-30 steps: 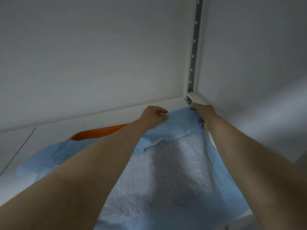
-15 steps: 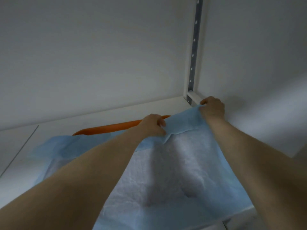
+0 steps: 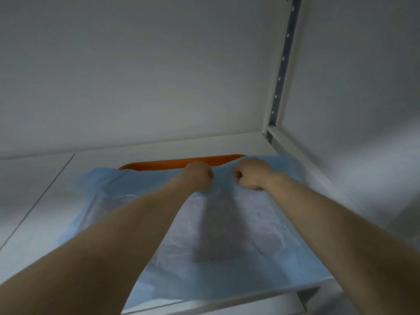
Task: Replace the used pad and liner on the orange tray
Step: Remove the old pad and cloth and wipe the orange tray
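The left hand (image 3: 198, 176) and right hand (image 3: 252, 173), fingers curled, seem to grip the far edge of the blue pad (image 3: 227, 235) over the orange tray (image 3: 163, 165). Uneven tugging could skew it, leaving the far-left rim bare.

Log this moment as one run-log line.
blue pad: spread over orange tray, far rim showing | left hand: grips pad's far edge | right hand: same | place: white shelf
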Tool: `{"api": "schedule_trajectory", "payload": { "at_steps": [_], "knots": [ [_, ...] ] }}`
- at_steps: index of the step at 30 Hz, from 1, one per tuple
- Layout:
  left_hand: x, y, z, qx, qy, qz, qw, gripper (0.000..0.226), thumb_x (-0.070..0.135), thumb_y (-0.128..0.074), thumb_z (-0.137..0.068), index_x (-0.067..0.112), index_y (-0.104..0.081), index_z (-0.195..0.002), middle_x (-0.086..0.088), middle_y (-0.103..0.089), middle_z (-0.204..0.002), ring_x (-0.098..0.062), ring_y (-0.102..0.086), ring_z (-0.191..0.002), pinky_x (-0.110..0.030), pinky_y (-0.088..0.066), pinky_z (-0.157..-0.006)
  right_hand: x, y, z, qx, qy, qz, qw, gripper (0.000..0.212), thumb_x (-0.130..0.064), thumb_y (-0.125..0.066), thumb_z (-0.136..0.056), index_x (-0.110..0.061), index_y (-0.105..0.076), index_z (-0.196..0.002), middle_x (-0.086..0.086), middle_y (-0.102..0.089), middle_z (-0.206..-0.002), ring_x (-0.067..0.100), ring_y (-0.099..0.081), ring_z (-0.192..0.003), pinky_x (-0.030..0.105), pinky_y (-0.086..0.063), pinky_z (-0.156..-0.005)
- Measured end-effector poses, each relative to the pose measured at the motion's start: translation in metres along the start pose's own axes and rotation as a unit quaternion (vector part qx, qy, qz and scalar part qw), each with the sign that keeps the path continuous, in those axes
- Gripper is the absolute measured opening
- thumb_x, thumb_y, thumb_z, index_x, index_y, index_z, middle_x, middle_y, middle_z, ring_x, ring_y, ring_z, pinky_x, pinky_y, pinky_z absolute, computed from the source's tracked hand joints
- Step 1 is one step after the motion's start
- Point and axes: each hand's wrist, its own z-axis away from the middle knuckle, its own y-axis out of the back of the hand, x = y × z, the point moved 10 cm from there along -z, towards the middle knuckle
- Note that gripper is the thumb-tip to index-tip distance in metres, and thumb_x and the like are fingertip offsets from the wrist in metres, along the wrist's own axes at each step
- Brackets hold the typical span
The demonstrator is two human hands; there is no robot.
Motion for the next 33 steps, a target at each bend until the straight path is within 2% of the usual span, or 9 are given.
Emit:
{"api": "schedule_trajectory", "payload": {
  "at_steps": [5,7,12,17,22,26,29,31,33],
  "knots": [
    [-0.044,-0.006,0.023,-0.046,0.035,-0.016,0.998,0.028,0.014,-0.047,-0.089,0.007,-0.067,-0.108,-0.009,-0.062,-0.119,-0.026,-0.058,-0.112,-0.033,-0.048,-0.093,-0.026,-0.011,0.001,-0.054,-0.027,-0.016,0.998,0.012,-0.008,-0.055,-0.078,-0.017,-0.063,-0.078,0.005,-0.061,-0.082,0.024,-0.058,-0.079,0.026,-0.041,-0.065],
    [-0.065,0.002,0.031,-0.038,0.056,0.002,0.998,0.016,0.011,-0.046,-0.090,0.008,-0.062,-0.092,-0.012,-0.057,-0.105,-0.026,-0.058,-0.105,-0.029,-0.045,-0.084,-0.049,-0.007,-0.003,-0.036,-0.019,-0.038,0.998,0.017,-0.010,-0.053,-0.080,-0.016,-0.067,-0.086,0.007,-0.066,-0.091,0.025,-0.061,-0.084,0.026,-0.041,-0.066],
    [-0.126,0.037,0.051,0.040,0.100,-0.010,0.994,0.041,0.008,-0.039,-0.094,0.010,-0.048,-0.134,-0.011,-0.047,-0.139,-0.028,-0.046,-0.129,-0.034,-0.039,-0.106,-0.122,-0.003,-0.023,-0.019,0.048,-0.050,0.997,0.024,-0.012,-0.051,-0.083,-0.020,-0.070,-0.095,0.004,-0.068,-0.109,0.025,-0.062,-0.103,0.031,-0.051,-0.083],
    [-0.210,0.072,0.074,0.127,0.179,0.001,0.976,0.042,0.007,-0.042,-0.091,0.011,-0.046,-0.132,-0.012,-0.047,-0.136,-0.030,-0.042,-0.128,-0.041,-0.036,-0.104,-0.184,0.000,-0.046,-0.004,0.075,-0.086,0.994,0.028,-0.009,-0.047,-0.086,-0.014,-0.070,-0.101,0.007,-0.066,-0.117,0.026,-0.060,-0.109,0.037,-0.050,-0.092],
    [-0.276,0.081,0.084,0.148,0.248,0.140,0.947,0.042,0.003,-0.038,-0.095,0.000,-0.041,-0.136,-0.019,-0.043,-0.141,-0.034,-0.043,-0.129,-0.038,-0.037,-0.105,-0.211,-0.011,-0.074,0.016,0.036,-0.136,0.990,0.036,-0.010,-0.043,-0.095,-0.015,-0.056,-0.127,0.007,-0.053,-0.137,0.025,-0.048,-0.127,0.033,-0.039,-0.104],
    [-0.304,0.069,0.080,0.123,0.263,0.272,0.917,0.039,0.015,-0.039,-0.100,-0.009,-0.048,-0.129,-0.025,-0.051,-0.133,-0.039,-0.049,-0.123,-0.038,-0.046,-0.091,-0.226,-0.017,-0.090,0.018,0.018,-0.142,0.990,0.037,-0.013,-0.039,-0.097,-0.015,-0.050,-0.132,0.009,-0.050,-0.139,0.028,-0.047,-0.128,0.037,-0.038,-0.104],
    [-0.312,0.049,0.077,0.078,0.277,0.376,0.881,0.047,0.027,-0.039,-0.100,-0.004,-0.042,-0.135,-0.023,-0.046,-0.138,-0.031,-0.054,-0.112,-0.023,-0.047,-0.049,-0.233,-0.022,-0.098,0.008,-0.005,-0.155,0.988,0.039,-0.019,-0.035,-0.098,-0.019,-0.047,-0.134,0.007,-0.049,-0.139,0.029,-0.046,-0.129,0.044,-0.039,-0.105],
    [-0.311,0.042,0.075,0.048,0.271,0.399,0.875,0.047,0.030,-0.041,-0.100,0.001,-0.041,-0.137,-0.018,-0.046,-0.140,-0.021,-0.051,-0.100,-0.013,-0.040,-0.032,-0.234,-0.026,-0.103,0.006,-0.017,-0.156,0.988,0.039,-0.019,-0.032,-0.098,-0.021,-0.048,-0.133,0.007,-0.050,-0.138,0.030,-0.047,-0.129,0.046,-0.040,-0.105],
    [-0.312,0.040,0.070,0.032,0.257,0.356,0.898,0.045,0.027,-0.049,-0.097,0.003,-0.045,-0.135,-0.014,-0.051,-0.136,-0.023,-0.056,-0.110,-0.016,-0.052,-0.052,-0.234,-0.029,-0.105,0.005,-0.025,-0.154,0.988,0.038,-0.018,-0.032,-0.098,-0.020,-0.049,-0.132,0.006,-0.050,-0.137,0.030,-0.047,-0.129,0.044,-0.040,-0.105]
  ]
}}
